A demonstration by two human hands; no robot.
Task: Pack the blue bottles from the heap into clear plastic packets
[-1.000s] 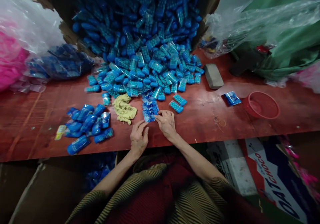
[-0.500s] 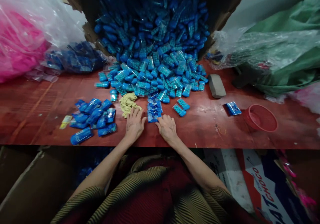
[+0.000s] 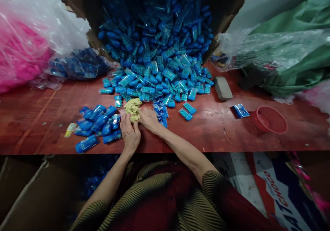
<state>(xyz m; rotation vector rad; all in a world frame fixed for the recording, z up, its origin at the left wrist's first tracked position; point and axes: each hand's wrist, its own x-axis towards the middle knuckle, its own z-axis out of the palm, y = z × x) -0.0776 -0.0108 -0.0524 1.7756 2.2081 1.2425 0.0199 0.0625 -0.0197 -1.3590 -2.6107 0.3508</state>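
While a heap of clear plastic containers with blue caps and turquoise beads (image 3: 160, 74) lay across the middle of a red tabletop (image 3: 201, 131), a person's two bare hands met at a soft, yellow-green, putty-like lump (image 3: 133, 109) on the near side of the heap. The lump lay just ahead of the hands, its longer axis running roughly away from the body, the far end leaning right. The left hand (image 3: 130, 133) touched its near left side, fingers loosely bent; the right hand (image 3: 149, 120) reached it from the right. Neither was clearly nearer, and how firmly either gripped, if at all, could not be told.

Flat, blue, printed packets in an overlapping row (image 3: 162, 112) lay just right of the right hand, which partly covered them. Left of the left hand was a pile of plump, blue-wrapped packages (image 3: 100, 121).

Below the table, at right, a red, white and blue cardboard carton (image 3: 279, 189) read "CHOCO," with "AT" before it. Smaller lettering on it, and the print on the packets, could not be read.
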